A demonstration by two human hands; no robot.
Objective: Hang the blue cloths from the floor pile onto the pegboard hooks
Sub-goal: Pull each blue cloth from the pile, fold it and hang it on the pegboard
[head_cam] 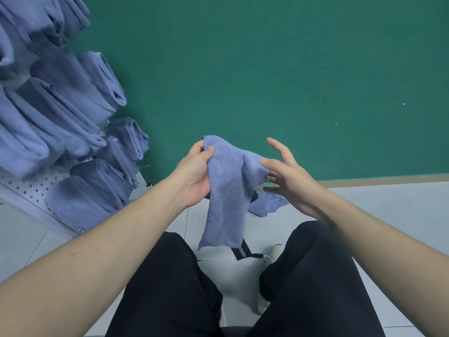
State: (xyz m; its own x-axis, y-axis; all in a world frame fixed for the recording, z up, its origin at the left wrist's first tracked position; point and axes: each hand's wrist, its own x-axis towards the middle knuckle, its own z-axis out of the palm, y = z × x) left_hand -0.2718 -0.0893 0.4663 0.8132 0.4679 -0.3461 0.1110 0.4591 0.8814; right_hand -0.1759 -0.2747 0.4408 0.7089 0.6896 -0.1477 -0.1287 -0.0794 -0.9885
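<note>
Cloth in hand: a soft blue terry cloth (226, 188) hangs in the air above the person's lap, draped limp from its top edge, its lower end loose over the black trousers (313, 276).
Left hand: the left hand (194, 177) pinches the cloth's upper left corner between thumb and fingers.
Right hand: the right hand (289, 176) has its fingers spread and loose; the thumb tip touches the cloth's right fold, but it grips nothing.
Floor pile: another crumpled blue cloth (267, 203) lies on the grey tiled floor (401, 215), just behind the held one.
Pegboard: the white perforated metal pegboard (31, 188) at left already carries many folded blue cloths (60, 113) on its hooks.
Handling: probably light, floppy and non-slip; it will sag wherever unsupported.
Where to hold: likely the hemmed top edge, one corner per hand, to spread it before hooking.
</note>
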